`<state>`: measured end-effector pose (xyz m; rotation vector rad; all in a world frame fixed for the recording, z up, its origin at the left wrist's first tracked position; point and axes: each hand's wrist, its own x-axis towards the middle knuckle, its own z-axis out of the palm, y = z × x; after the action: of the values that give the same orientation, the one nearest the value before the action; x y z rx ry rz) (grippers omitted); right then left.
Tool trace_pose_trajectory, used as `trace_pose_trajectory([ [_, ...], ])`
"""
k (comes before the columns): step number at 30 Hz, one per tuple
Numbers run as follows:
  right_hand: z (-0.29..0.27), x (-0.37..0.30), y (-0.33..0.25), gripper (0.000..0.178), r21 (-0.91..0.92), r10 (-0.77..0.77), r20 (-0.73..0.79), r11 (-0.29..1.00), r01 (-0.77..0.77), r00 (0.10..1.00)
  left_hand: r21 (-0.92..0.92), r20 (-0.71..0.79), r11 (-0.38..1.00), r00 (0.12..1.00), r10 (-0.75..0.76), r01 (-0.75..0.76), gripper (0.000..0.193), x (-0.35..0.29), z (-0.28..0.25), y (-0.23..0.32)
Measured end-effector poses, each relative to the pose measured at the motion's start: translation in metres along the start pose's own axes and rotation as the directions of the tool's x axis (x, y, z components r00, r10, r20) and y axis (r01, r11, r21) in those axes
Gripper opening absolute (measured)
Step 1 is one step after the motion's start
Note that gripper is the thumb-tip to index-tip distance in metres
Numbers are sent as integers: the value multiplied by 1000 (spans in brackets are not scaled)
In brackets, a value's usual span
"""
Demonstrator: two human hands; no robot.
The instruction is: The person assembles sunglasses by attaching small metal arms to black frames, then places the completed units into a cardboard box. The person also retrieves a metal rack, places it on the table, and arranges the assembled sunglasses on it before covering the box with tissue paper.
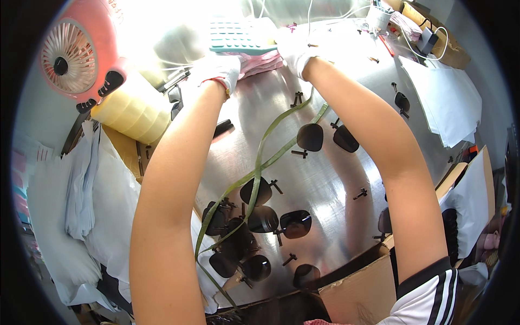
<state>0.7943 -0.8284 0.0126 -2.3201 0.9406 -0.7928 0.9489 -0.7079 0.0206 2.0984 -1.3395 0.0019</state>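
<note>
Both my arms reach to the far side of a shiny metal table, each hand in a white glove. My left hand is at the left end of a folded pink cloth. My right hand is at the cloth's other end, close to a teal calculator with rows of keys. Glare washes out the fingers of both hands, so their grip does not show. Between my forearms lie several dark sunglass lenses with small dark metal fittings attached. A green strap runs loosely across the table and over some lenses.
At the left stand a pink fan and a big yellow tape roll, above stacked white paper. White sheets and a white charger with cable lie to the right. An open cardboard box is at the near edge.
</note>
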Motion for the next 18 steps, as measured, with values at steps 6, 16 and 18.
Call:
trace_pose_trajectory([
  [6,14,6,21,36,-520,-47,-128,854,-26,991,-378,52,924,998,-41,57,44,-1,11,-25],
  [16,-87,-97,5,34,-138,151,203,983,-124,968,-394,427,858,892,-146,329,47,-69,-93,51],
  [18,-112,-117,3,34,-146,133,217,984,-103,967,-465,517,816,853,-64,343,45,-111,-126,65],
])
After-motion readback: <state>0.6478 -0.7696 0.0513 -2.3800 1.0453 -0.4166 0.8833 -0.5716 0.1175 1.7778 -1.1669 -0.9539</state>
